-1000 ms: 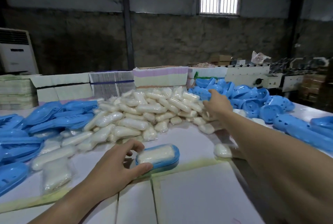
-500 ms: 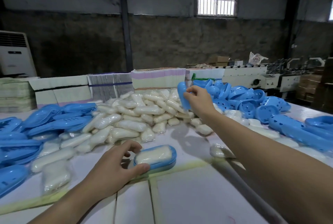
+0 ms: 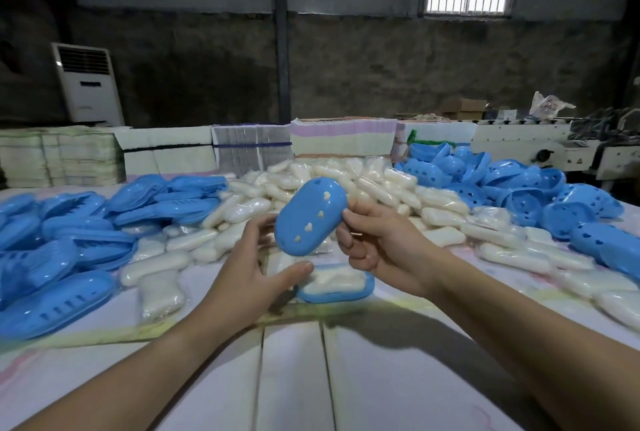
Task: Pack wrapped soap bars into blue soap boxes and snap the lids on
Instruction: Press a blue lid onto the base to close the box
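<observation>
A blue lid with small cut-out holes hangs tilted above the table, gripped at its right edge by my right hand. Directly below lies a blue soap box base holding a wrapped soap bar. My left hand is spread beside them: its fingertips touch the lid's left edge and its thumb reaches toward the left end of the base. A heap of wrapped soap bars lies behind.
Blue slotted bases are piled at the left, blue perforated lids at the right. Loose wrapped bars lie near my left arm. Stacked flat cartons line the table's far edge. The white table stretches toward me.
My right hand picked a blue lid from the right pile and brought it over the filled base. My left hand lifted off the base toward the lid.
</observation>
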The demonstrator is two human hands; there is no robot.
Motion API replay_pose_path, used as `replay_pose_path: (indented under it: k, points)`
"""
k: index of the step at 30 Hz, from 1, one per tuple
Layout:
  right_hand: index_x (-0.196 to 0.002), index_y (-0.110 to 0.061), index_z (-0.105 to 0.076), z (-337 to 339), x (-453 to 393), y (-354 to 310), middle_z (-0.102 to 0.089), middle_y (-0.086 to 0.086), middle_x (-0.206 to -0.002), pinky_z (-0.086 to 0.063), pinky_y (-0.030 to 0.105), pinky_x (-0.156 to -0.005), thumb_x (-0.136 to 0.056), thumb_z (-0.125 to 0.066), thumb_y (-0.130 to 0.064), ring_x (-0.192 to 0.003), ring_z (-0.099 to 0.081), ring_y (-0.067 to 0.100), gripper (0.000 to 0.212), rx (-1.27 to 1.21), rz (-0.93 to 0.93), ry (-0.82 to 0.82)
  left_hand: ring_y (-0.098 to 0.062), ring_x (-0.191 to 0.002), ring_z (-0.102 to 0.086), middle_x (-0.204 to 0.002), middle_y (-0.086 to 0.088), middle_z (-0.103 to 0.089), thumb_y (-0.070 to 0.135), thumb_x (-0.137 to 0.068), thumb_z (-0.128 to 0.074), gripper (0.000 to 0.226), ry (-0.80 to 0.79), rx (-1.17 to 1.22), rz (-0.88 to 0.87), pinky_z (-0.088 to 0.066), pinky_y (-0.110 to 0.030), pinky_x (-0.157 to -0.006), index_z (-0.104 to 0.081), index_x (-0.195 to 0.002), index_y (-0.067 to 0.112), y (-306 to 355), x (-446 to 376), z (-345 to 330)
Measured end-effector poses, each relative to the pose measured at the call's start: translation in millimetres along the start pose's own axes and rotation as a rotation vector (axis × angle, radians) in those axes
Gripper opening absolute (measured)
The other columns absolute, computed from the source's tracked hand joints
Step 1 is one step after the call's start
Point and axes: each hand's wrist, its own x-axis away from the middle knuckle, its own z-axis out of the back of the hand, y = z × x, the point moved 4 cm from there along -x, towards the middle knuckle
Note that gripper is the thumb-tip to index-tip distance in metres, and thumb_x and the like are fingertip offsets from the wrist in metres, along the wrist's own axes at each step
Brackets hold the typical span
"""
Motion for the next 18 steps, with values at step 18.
replay_pose_path:
  k: [18]
  points:
    - [-0.115, -0.032, -0.063, 31, 3, -12, -0.063, -0.010, -0.085, -0.043, 0.018, -0.063, -0.078, -0.072, -0.038, -0.072, -0.052, 0.010, 0.039, 0.765, 0.164, 0.178, 0.004, -0.109, -0.056, -0.115, 0.023, -0.063, 0.061, -0.054, -0.076, 0.072, -0.050, -0.129, 0.020, -0.045, -0.025, -0.087, -0.050, -0.121, 0.057, 1, 0, 1]
